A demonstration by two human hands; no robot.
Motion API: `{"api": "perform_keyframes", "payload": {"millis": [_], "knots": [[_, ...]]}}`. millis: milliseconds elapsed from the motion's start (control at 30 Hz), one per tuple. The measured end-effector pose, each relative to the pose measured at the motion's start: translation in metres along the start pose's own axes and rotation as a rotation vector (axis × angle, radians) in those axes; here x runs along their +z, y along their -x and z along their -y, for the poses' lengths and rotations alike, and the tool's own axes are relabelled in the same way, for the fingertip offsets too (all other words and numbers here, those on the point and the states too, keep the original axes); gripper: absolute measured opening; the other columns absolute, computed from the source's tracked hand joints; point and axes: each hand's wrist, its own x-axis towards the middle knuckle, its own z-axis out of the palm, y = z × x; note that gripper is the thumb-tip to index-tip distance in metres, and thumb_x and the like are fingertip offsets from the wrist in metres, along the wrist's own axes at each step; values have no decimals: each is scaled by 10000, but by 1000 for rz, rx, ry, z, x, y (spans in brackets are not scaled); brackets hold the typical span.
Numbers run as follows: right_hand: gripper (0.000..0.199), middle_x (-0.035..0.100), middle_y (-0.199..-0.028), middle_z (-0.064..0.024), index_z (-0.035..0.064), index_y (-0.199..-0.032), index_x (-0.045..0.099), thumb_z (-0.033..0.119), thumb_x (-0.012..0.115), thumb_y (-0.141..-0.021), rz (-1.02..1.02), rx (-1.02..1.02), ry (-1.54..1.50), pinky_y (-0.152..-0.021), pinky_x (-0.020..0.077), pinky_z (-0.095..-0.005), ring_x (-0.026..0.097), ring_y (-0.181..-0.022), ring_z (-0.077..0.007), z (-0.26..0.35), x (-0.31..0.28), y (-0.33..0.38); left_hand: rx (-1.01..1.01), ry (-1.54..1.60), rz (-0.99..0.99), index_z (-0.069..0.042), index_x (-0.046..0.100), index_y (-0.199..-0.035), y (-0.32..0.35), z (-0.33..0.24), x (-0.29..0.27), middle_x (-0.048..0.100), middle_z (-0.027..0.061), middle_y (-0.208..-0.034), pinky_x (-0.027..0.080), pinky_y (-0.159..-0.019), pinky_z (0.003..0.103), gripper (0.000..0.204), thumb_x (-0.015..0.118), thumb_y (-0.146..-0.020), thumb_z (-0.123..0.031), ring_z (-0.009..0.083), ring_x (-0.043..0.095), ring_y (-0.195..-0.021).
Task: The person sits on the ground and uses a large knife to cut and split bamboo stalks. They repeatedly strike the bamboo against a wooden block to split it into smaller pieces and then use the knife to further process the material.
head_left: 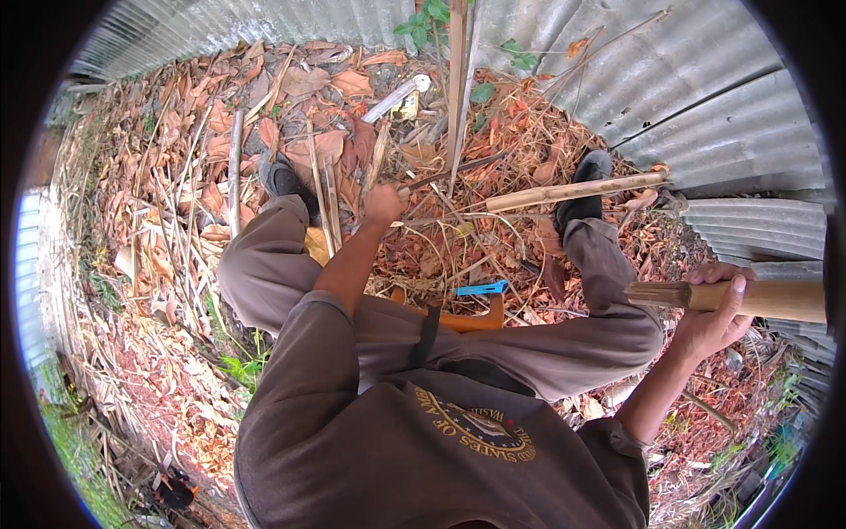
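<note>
The right hand [718, 313] is wrapped around a thick bamboo pole [749, 298], fingers curled fully closed over the top of it with the thumb below. The pole runs roughly level from the hand's grip out to the right rim of the view, and its cut, splintered end sticks out just left of the fingers, above the person's right knee.

The left hand [385, 203] is stretched forward from that pole, well apart from it, and is closed in a fist around the handle of a long dark blade [458, 169] that slants up and to the right over the leaf litter. Whether the blade touches anything at its far end cannot be told.

Between the two hands, a second, paler bamboo stick [573, 190] lies across the ground, running from near the blade's tip toward the corrugated metal sheeting [723, 132] that rises behind the held pole. A thin upright stake [456, 79] stands beyond the left fist.

Nearer the body than the held pole, an orange-handled tool [467, 319] with a blue piece [480, 288] on it rests between the person's legs. Both black shoes [586, 181] are planted on dry brown leaves [300, 97], which cover the ground out to the fence. A white tube [397, 97] lies among the leaves past the left fist.
</note>
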Motion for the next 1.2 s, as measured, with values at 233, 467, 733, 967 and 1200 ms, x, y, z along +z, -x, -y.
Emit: {"api": "perform_keyframes", "payload": {"millis": [233, 467, 733, 967, 1200], "knots": [[187, 580, -632, -79, 36, -842, 525, 179, 594, -940, 203, 183, 5, -403, 402, -238, 528, -474, -100, -109, 32, 87, -3, -17, -47, -140, 728, -942, -5, 13, 15, 680, 162, -745, 553, -688, 460, 279, 715, -690, -259, 347, 677, -729], [327, 652, -823, -262, -69, -940, 607, 204, 675, -773, 632, 645, 594, -728, 527, -415, 675, -791, -338, -266, 96, 176, 31, -10, -22, -139, 724, -951, -12, 3, 9, 672, 180, -736, 547, -707, 464, 273, 699, -718, -277, 362, 671, -724], [92, 580, -678, -18, 4, -815, 565, 27, 651, -792, 154, 353, -67, -537, 431, -251, 512, -606, -62, -187, 160, 106, -35, -13, -1, -149, 725, -971, 6, 2, -13, 683, 168, -738, 552, -698, 451, 298, 702, -695, -260, 339, 679, -704], [233, 665, -719, -173, -43, -962, 618, 95, 623, -774, 627, 741, 589, -621, 545, -380, 666, -631, -270, -214, 155, 135, 41, -29, -25, -141, 734, -959, 6, 13, 2, 670, 189, -701, 557, -659, 455, 313, 714, -661, -235, 359, 672, -662], [118, 596, -609, -71, 7, -681, 558, 17, 593, -793, 68, 251, -105, -454, 440, -276, 567, -488, -124, -151, 172, 56, 18, -23, -88, -146, 733, -956, 11, 4, 1, 664, 166, -672, 555, -627, 444, 296, 712, -682, -255, 360, 666, -641]]}}
